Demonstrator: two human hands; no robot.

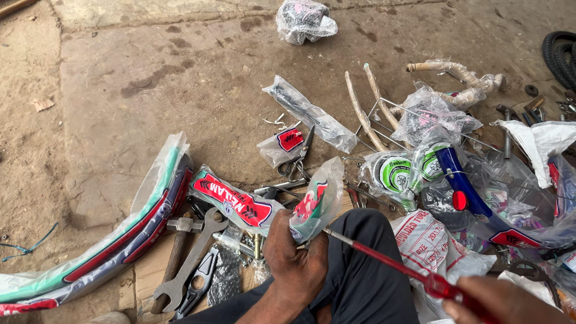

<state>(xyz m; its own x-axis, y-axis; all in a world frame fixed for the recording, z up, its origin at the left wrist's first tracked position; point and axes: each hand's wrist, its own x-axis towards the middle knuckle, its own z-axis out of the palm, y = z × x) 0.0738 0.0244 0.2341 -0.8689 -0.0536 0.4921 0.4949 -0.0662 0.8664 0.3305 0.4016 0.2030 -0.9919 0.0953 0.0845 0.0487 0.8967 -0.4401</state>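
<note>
A: Grip first. The left hand [295, 259], low centre of the frame, is closing its fingers around the bottom of a small clear plastic bag [315, 203] with a red and green part inside, and is holding it upright over the knee.

B: And the right hand [504, 301]?

A: It is sitting at the lower right corner, partly cut off by the frame edge, wrapping tight around the red see-through handle of a screwdriver [396, 264]. The shaft is running up and left, and its tip is touching or just meeting the lower edge of the bag; I cannot tell which.

B: What is lying just around them?

A: Dark trousers [360, 282] are filling the bottom centre beneath both hands. Left of the left hand, a large open-ended spanner [193, 259] and a hammer [174, 255] are lying on cardboard, with a wrapped red-labelled part [234, 205] just above them.

B: Further out?

A: A long curved mudguard in plastic wrap [120, 240] is stretching across the lower left. Scissors [298, 159] are lying at centre, near another clear packet. At the right, a blue mudguard with a red reflector [465, 192] is resting among crumpled bags, and a white printed sack [432, 246] is lying just beside the knee. A tied bundle [303, 19] is sitting at top centre on the bare concrete floor [150, 78].
</note>
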